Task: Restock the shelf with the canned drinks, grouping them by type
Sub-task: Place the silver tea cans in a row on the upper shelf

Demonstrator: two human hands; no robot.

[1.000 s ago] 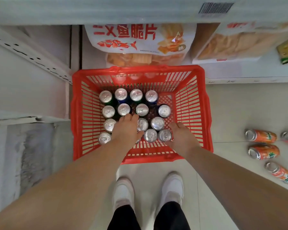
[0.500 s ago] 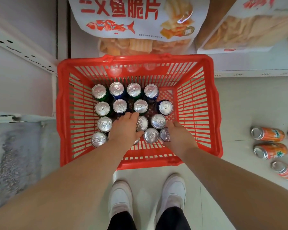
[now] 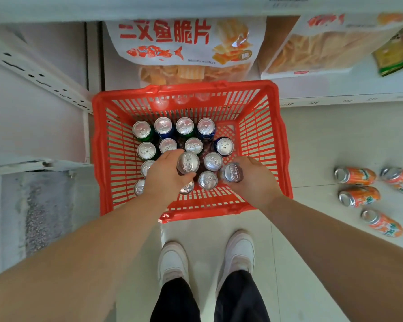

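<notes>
While both bare arms reach down into the red slatted plastic basket on the pale floor, the left hand curls its fingers and thumb round the side of an upright silver-topped drink can. It holds that can near the basket's middle, with the lid higher than those around it. The right hand grips a second silver-topped can with a dark side, slightly tilted, toward the basket's near right corner. More upright cans with silver lids stand in rows across the basket's left and far parts; some show green sides, some blue. Four orange cans lie on their sides on the floor, well to the right of the basket. Past the basket's far rim, a white metal shelf carries a large white snack bag with red lettering and a fish drawing. A pair of white shoes stands just on the near side of the basket.
</notes>
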